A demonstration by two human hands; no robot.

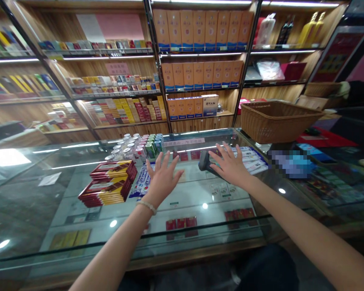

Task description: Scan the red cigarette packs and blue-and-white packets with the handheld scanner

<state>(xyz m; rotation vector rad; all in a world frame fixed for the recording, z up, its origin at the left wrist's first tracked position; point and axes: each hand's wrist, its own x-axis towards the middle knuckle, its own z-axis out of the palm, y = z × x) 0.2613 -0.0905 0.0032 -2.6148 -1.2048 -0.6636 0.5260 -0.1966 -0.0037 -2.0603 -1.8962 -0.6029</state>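
Observation:
My left hand (163,180) is held over the glass counter (182,202) with its fingers spread and nothing in it. Just left of it lie blue and white packets (141,182), partly hidden by the hand. Further left are two stacks of red and yellow flat packs (111,188), which look like chocolate bars. My right hand (233,167) is also open, fingers stretched out, beside a dark handheld scanner (204,161). Whether it touches the scanner, I cannot tell. More blue and white packets (255,159) lie just beyond and to the right of this hand.
Small bottles (129,145) and drink cans (153,146) stand in rows behind the stacks. A wicker basket (276,121) sits at the back right corner. Red packs (182,227) show beneath the glass. Shelves with orange boxes (200,30) line the wall.

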